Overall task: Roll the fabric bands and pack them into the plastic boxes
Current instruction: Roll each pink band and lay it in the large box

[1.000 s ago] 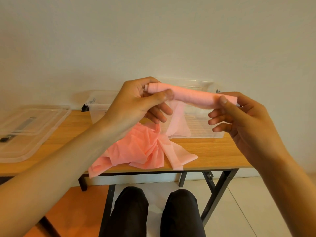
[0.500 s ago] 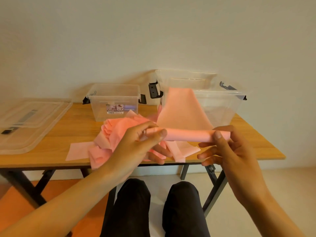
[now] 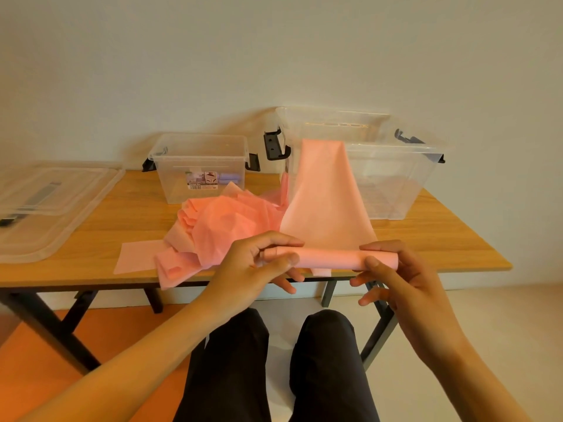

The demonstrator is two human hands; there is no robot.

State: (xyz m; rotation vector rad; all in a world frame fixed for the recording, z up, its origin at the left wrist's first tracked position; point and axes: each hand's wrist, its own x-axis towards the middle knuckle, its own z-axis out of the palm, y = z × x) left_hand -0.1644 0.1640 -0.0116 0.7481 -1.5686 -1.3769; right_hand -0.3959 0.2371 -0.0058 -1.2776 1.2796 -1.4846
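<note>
1. Head view, the hands. The left hand (image 3: pixel 253 266) pinches the left end of the roll (image 3: pixel 329 258) between thumb and curled fingers. The right hand (image 3: pixel 405 278) pinches the right end, thumb on the near side and forefinger over the top, with the lower fingers spread loose beneath. Together they hold the roll level in the air, just off the near edge of the table (image 3: pixel 441 239).

2. Head view, the band. The roll is only part made. The band (image 3: pixel 326 193) runs flat and wide from the roll, up and away to the near rim of the big box (image 3: pixel 396 178). Its far end is hidden, so I cannot tell whether it hangs over the rim or falls inside.

3. Head view, the rest. A pile (image 3: pixel 225 226) of loose pink bands lies on the table between the hands and the small box (image 3: pixel 198 166). The small box stands left of the big box, and both are open. A lid (image 3: pixel 51 208) lies at the table's left end.

4. The step in hand looks like rolling, and with that pile waiting the task seems far from done. To do it well:
   - Turn both ends at the same rate, so the edges stack square and the roll does not cone.
   - Hold the band lightly taut as it feeds in.
   - Press with the thumbs between turns so the layers do not slacken.
   - Draw the band off the box gently, since a tug might shift the light box.
   - Grip the last flap firmly before packing, as thin fabric is likely to spring open.
</note>
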